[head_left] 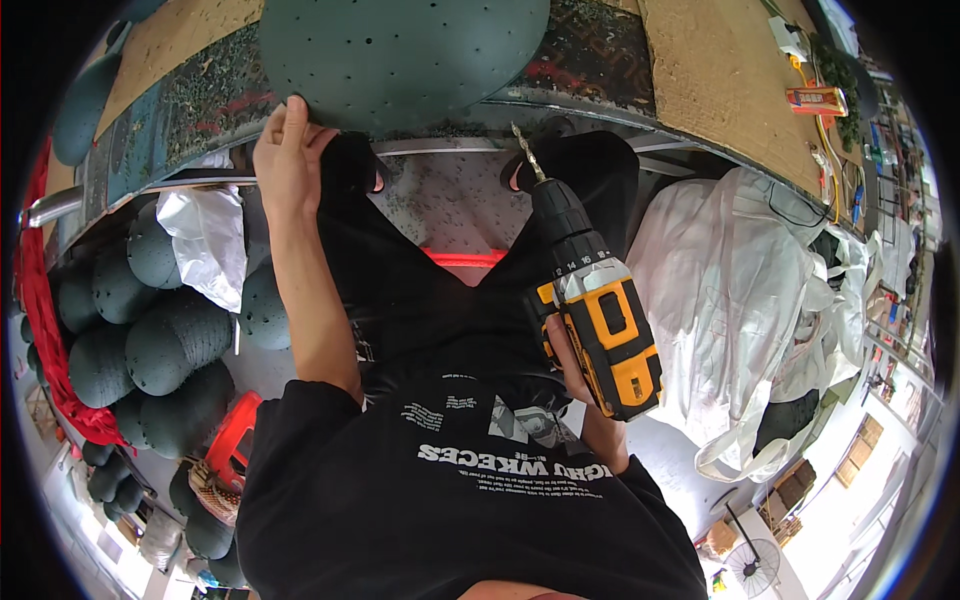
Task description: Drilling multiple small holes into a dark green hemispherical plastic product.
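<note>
A dark green round plastic disc [405, 60] with many small holes lies on the worktable, its near edge jutting past the table's edge. My left hand [290, 150] is closed on the disc's near left rim, a finger or thumb on top and the rest partly hidden beneath. In my right hand [568, 362], gripped by its handle, is a yellow and black cordless drill [595, 300]. A long spiral drill bit [527, 152] in its chuck points up toward the table, apart from the disc. Green shavings [225, 85] are scattered over the table.
Cardboard [720, 85] covers the table's right part; a power strip [788, 38] and a small red-orange box [817, 101] are there. Many similar green rounds [165, 345] are piled at left beside a red stool [233, 437]. A large white sack [720, 290] stands at right.
</note>
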A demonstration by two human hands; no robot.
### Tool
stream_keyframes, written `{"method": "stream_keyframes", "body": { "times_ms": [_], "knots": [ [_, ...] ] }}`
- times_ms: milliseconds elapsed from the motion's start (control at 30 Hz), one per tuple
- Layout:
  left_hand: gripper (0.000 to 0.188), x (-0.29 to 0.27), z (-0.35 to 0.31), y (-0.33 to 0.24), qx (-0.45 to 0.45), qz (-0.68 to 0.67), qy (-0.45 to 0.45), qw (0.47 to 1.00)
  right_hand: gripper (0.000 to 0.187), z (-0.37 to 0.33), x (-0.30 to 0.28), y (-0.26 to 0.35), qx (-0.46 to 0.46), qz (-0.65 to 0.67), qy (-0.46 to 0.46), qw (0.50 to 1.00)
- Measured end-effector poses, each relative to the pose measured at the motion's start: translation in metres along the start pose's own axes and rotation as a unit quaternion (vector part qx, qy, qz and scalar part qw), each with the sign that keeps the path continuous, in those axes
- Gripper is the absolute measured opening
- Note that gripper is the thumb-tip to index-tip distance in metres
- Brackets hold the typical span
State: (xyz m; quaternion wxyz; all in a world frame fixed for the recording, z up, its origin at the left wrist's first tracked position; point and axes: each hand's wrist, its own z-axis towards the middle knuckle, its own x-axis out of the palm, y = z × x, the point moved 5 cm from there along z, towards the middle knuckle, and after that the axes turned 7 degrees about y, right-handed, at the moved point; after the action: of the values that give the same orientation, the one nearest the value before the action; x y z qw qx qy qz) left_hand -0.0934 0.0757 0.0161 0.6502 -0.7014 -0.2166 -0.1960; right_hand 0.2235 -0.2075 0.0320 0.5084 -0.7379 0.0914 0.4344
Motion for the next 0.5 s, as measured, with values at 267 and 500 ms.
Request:
{"method": "stream_keyframes", "body": {
  "times_ms": [267,500],
  "knots": [
    [0.037,-0.021,-0.056,-0.022,0.301,0.287,-0.266,0.87,0.042,0.028,-0.038,-0.016,0.136,0.198,-0.07,0.968],
    [0.024,0.047,-0.058,0.087,-0.027,0.093,-0.039,0.995,0.041,0.064,-0.045,-0.047,0.176,0.489,-0.146,0.842]
  ]
}}
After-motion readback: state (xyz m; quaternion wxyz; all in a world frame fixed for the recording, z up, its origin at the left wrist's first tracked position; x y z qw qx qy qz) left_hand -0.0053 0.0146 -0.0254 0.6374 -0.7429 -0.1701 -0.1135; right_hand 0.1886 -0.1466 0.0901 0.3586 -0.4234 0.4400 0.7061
